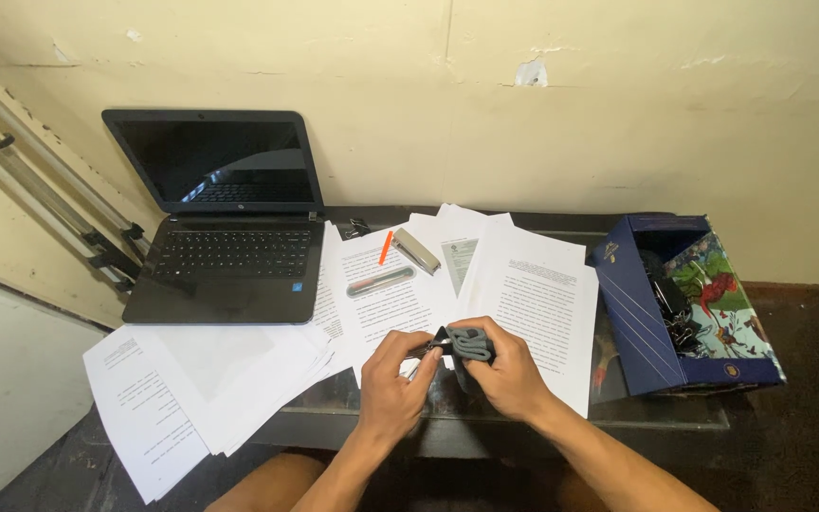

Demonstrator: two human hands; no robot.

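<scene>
Item: small black metal binder clip (436,345), pinched at its tip by the left hand (392,387); the right hand (504,372) grasps a folded grey cloth (471,343) against it, at the desk's front edge, 6 o'clock. Advice: steady the clip firmly and wipe with short strokes. White printed sheets (533,303) lie beneath; grey stapler (416,250) at 12; open black laptop (225,251) at 10; dark blue box (632,313) at 3.

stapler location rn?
In the head view the grey stapler lies on the white papers at mid-table, right of the open black laptop, beside an orange pen, beyond both hands.
</scene>
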